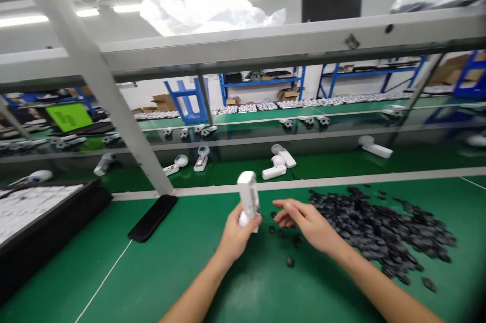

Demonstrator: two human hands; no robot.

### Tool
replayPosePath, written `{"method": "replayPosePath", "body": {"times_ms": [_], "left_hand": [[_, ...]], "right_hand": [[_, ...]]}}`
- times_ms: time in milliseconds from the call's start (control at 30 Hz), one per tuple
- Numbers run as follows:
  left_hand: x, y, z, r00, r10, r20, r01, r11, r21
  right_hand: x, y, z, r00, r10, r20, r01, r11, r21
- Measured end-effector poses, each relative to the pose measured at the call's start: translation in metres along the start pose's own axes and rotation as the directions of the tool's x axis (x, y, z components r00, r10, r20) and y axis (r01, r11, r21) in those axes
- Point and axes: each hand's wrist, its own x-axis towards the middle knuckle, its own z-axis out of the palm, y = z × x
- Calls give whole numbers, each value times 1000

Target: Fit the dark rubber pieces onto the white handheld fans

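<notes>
Near the middle of the view my left hand (236,234) grips a white plastic device (248,195), held upright above the green table (182,267). To its right is my right hand (304,219), apart from the device, with fingers partly spread and nothing visible between them. Beneath and beside that hand lie a few loose black pieces (290,261). Farther right spreads a large pile of small black pieces (379,227).
A black phone-like slab (153,217) lies left of my hands. At the far left stands a black-edged tray (56,232) of white parts. White devices (274,172) rest on the green surface behind the ledge. A slanted metal post (125,120) rises at left.
</notes>
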Motion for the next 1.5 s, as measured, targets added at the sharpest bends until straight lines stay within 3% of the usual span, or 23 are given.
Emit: {"method": "replayPosePath", "body": {"times_ms": [100, 167, 267, 367, 500, 567, 633, 700, 800, 867, 933, 1033, 1133, 1233, 1300, 1367, 1433, 1500], "left_hand": [[23, -3, -16, 995, -81, -60, 87, 992, 95], [45, -2, -28, 986, -137, -91, 152, 971, 186], [90, 5, -43, 964, -234, -125, 264, 894, 363], [137, 18, -56, 931, -302, -207, 366, 752, 548], [188, 39, -61, 927, -278, -254, 369, 541, 756], [208, 49, -48, 956, -197, -217, 288, 489, 824], [225, 56, -20, 988, -96, -117, 149, 476, 866], [239, 58, 19, 999, -30, 25, -8, 489, 872], [249, 50, 86, 982, 6, 187, -161, 535, 829], [250, 43, 125, 973, 16, 228, -195, 581, 790], [249, 38, 151, 972, 6, 235, -185, 639, 747], [247, 40, 167, 980, -12, 197, -122, 746, 655], [240, 50, 160, 994, -17, 113, -42, 864, 502], [213, 60, 138, 997, -49, 63, 28, 954, 299], [180, 63, 118, 990, -96, 100, 77, 981, 178], [139, 64, 96, 970, -153, 187, 137, 986, 98], [95, 65, 73, 901, -261, 346, 251, 965, 75], [58, 66, 53, 592, -419, 689, 459, 877, 139]], "right_hand": [[7, 1, -31, 977, -76, -198, 34, 978, -208], [9, 5, -49, 970, -97, -225, -1, 916, -401], [10, 14, -64, 981, -74, -177, -39, 825, -564], [10, 22, -65, 993, -63, -104, -15, 785, -619], [10, 30, -57, 998, -58, -39, 15, 720, -694], [11, 34, -52, 998, -55, -24, 21, 694, -720], [12, 37, -48, 998, -54, -17, 24, 674, -738], [14, 40, -44, 998, -55, -32, 12, 659, -752], [18, 41, -36, 993, -64, -95, -32, 639, -769], [20, 41, -33, 987, -83, -140, -57, 630, -775], [21, 39, -34, 977, -116, -179, -67, 629, -775], [22, 37, -46, 946, -177, -271, -95, 648, -756], [23, 35, -63, 882, -232, -409, -142, 697, -703], [25, 36, -70, 812, -259, -522, -154, 769, -620], [24, 36, -66, 791, -258, -555, -67, 865, -497], [21, 34, -58, 782, -290, -552, 94, 929, -357], [15, 29, -47, 783, -363, -505, 256, 928, -269], [8, 22, -36, 838, -403, -367, 349, 914, -206]]}}
